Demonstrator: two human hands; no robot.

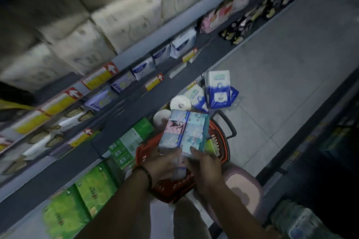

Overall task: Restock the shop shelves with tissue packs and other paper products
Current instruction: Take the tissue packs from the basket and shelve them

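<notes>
The tissue multipack [184, 132], wrapped in clear film with pale blue and pink printed packets showing through, is held in the air just right of the frame's middle, above a red shopping basket [174, 190]. The left hand [163, 165] grips its near end from seven o'clock and the right hand [204, 163] grips the same end from five o'clock, thumb lying on the top face. Motion blur hides the fingers underneath. A dark bracelet [147, 174] circles the left wrist.

The basket sits on the tiled floor [281, 64], its black handle [227, 124] swung out at two o'clock from the pack. White paper rolls [180, 103] lie at twelve o'clock from the pack, and blue-and-white packs [218, 89] stand on the floor just beyond them at one o'clock. A pink stool [242, 184] is at four o'clock, beside the basket.

Shelving runs along the left. Green tissue packs [93, 194] fill the bottom shelf at eight o'clock. Yellow price labels [60, 101] line the shelf edges at ten o'clock, and large cream packs [126, 19] fill the shelf at eleven o'clock.
</notes>
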